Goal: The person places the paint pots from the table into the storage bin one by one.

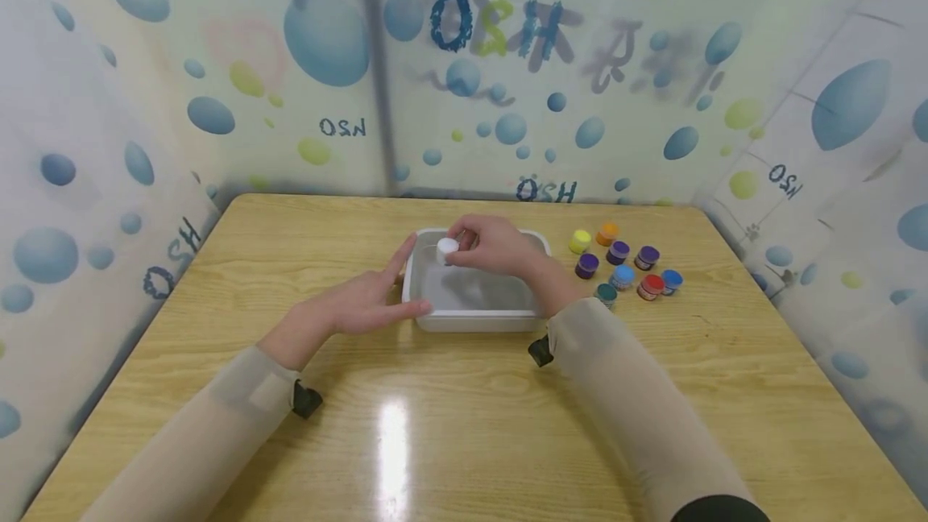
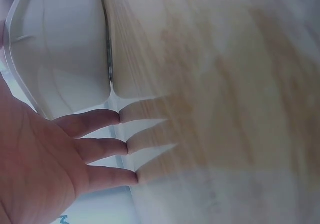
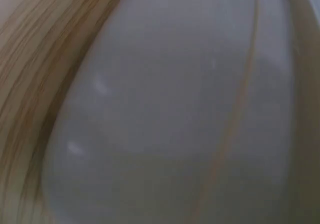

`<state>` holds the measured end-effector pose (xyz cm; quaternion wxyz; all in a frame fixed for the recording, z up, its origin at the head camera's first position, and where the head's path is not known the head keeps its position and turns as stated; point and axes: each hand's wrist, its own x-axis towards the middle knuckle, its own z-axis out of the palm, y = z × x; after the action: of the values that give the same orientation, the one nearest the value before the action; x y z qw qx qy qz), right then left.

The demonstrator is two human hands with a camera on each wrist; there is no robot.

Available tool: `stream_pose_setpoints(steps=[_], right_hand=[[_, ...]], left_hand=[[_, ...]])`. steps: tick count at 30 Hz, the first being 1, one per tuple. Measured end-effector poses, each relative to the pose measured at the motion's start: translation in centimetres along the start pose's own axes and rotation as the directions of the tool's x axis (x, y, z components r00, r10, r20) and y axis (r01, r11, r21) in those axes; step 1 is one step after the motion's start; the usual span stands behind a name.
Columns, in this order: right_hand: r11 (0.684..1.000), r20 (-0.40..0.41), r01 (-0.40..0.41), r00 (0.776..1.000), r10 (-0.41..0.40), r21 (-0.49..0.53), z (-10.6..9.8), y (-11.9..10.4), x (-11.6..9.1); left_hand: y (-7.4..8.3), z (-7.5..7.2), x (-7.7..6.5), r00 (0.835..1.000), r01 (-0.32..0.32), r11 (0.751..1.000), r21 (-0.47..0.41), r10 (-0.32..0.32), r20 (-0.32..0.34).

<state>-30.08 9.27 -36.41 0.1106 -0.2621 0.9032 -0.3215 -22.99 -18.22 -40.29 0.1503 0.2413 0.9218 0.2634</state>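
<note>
A white rectangular tray (image 1: 482, 315) stands on the table. My right hand (image 1: 500, 245) reaches over it and pinches a small white jar (image 1: 445, 251) above its left back part. My left hand (image 1: 366, 302) is at the tray's left end, thumb by the front corner and forefinger along the left side. In the left wrist view, three straight fingers of the left hand (image 2: 45, 159) reach down to the table beside the tray's outer wall (image 2: 70, 53). Only the pale tray (image 3: 165, 93) fills most of the right wrist view; the right hand is out of sight there.
Right of the tray, several small paint jars stand in a loose group, among them a yellow one (image 1: 580, 242), an orange one (image 1: 607, 234), a red one (image 1: 651, 287) and a dark green one (image 1: 606, 295). The wooden table (image 1: 478, 425) ends at a patterned curtain (image 1: 464, 135).
</note>
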Motion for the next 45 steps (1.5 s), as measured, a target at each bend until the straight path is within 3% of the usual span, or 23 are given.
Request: stream_pose_setpoints(steps=[8,19,37,45], right_hand=[[1.0,0.059,-0.021,0.998,0.021,0.015,1.3,-0.5,1.3],[0.995,0.141,-0.097,0.986,0.092,0.033,2.9,0.5,1.9],[0.994,0.149,-0.088,0.986,0.079,0.057,3.2,0.0,1.6],[0.99,0.153,-0.125,0.982,0.114,0.067,2.8,-0.3,1.3]], left_hand=[[0.0,0.1,-0.1,1.0,0.0,1.0,-0.004,0.0,-0.016],[0.1,-0.1,-0.1,1.0,0.004,1.0,0.008,-0.004,-0.02],[0.4,-0.1,-0.3,1.0,0.023,1.0,0.006,-0.023,-0.018],[0.4,-0.2,-0.3,1.0,0.017,1.0,0.004,-0.017,-0.012]])
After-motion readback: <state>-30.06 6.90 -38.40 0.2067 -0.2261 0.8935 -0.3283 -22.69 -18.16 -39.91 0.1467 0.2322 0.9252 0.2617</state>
